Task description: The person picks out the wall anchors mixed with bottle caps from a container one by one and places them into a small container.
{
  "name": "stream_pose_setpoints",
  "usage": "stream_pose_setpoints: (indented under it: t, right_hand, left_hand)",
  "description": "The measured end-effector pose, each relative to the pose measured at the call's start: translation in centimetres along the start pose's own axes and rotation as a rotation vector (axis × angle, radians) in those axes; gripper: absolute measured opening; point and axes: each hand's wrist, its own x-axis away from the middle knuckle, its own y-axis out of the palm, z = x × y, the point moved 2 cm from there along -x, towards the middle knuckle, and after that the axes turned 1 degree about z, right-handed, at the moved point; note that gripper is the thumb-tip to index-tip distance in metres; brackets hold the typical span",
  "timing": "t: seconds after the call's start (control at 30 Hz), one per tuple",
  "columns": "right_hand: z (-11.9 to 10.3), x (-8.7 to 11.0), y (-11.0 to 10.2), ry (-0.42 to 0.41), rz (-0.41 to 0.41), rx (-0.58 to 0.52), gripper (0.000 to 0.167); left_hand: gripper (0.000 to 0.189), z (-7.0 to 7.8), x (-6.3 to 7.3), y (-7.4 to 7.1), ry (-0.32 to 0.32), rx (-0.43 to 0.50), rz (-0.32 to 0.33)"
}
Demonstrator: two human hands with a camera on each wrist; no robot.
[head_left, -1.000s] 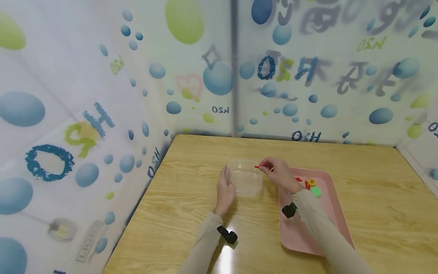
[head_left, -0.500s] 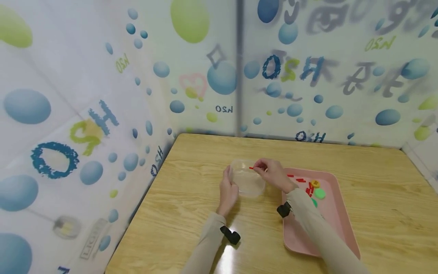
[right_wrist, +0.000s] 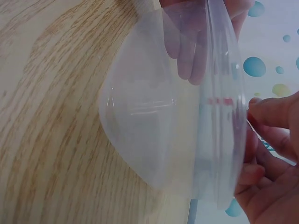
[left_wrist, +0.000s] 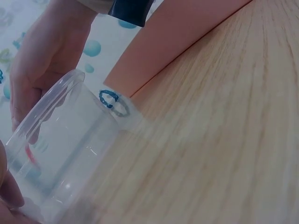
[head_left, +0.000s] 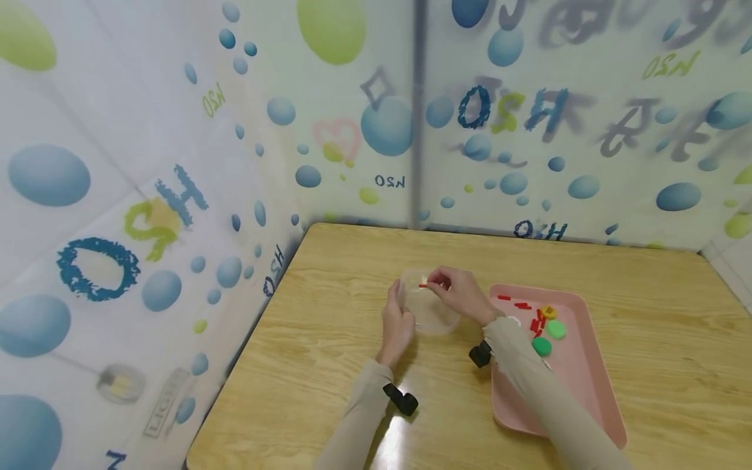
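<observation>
A clear plastic container [head_left: 437,316] is held by its left side in my left hand [head_left: 398,326], low over the table. My right hand [head_left: 463,295] is at the container's rim, pinching a small red stick [head_left: 423,285] between thumb and finger. The stick points leftward over the opening. Through the transparent wall [right_wrist: 140,88] in the right wrist view, the red stick shows as a blur beside the right fingertips, with left fingers [right_wrist: 187,51] behind the wall. In the left wrist view the right hand [left_wrist: 46,60] reaches down past the container's rim [left_wrist: 70,81].
A pink tray [head_left: 587,385] lies on the wooden table [head_left: 305,313] at the right, partly under the right forearm. In it are several red sticks [head_left: 521,305], a yellow piece [head_left: 549,312], a light green disc [head_left: 555,329] and a darker green disc [head_left: 542,346]. Patterned walls stand behind and left.
My right hand has moved left from the container's right edge, bringing the red stick farther over the opening. More of the tray's pieces show now. The left hand keeps its hold.
</observation>
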Motion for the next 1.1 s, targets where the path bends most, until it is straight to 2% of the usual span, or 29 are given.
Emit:
stream_pose_setpoints:
  t: [0.3, 0.47, 0.67, 0.83, 1.1]
  right_hand:
    - [0.2, -0.3, -0.4, -0.038, 0.021, 0.000, 0.009]
    - [0.4, -0.1, -1.0, -0.024, 0.018, -0.021, 0.011]
    - [0.9, 0.6, -1.9, 0.046, -0.005, -0.050, 0.016]
    - [1.3, 1.1, -3.1, 0.115, -0.002, -0.039, 0.020]
    - [2.2, 1.8, -4.6, 0.129, 0.015, -0.050, 0.019]
  left_hand:
    - [0.069, 0.3, -0.2, 0.2, -0.005, -0.003, 0.009]
    - [0.070, 0.2, -0.1, 0.0, -0.021, 0.004, 0.001]
    - [0.070, 0.1, 0.0, 0.0, -0.018, 0.010, -0.001]
    - [0.070, 0.1, -0.1, 0.2, -0.010, -0.020, 0.012]
    - [0.069, 0.1, 0.0, 0.2, -0.023, -0.024, -0.003]
